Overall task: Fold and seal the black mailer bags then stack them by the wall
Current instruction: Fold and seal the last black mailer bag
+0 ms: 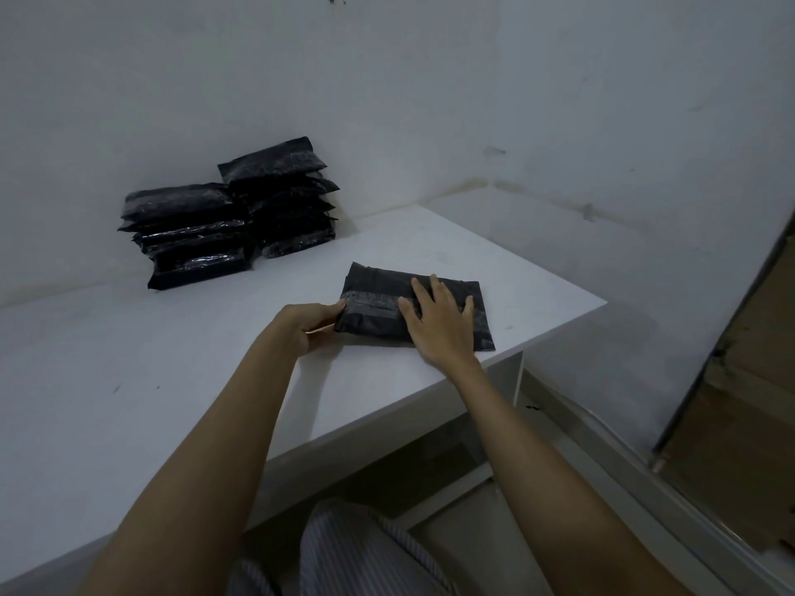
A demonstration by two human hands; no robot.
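Striped trousers [344, 548] nearest, bottom centre, under white table [129, 359]. Black mailer bag [378, 311] lies flat near the table's right near corner, tape strip across its top. Left hand [312, 326] at the bag's left edge, grip narrow, fingers curled and pinching that edge. Right hand [441, 322] flat on the bag's right part, grip wide, fingers spread and pressing down. Far left, two stacks of sealed bags [228, 217] stand side by side against the wall [387, 79], right stack taller.
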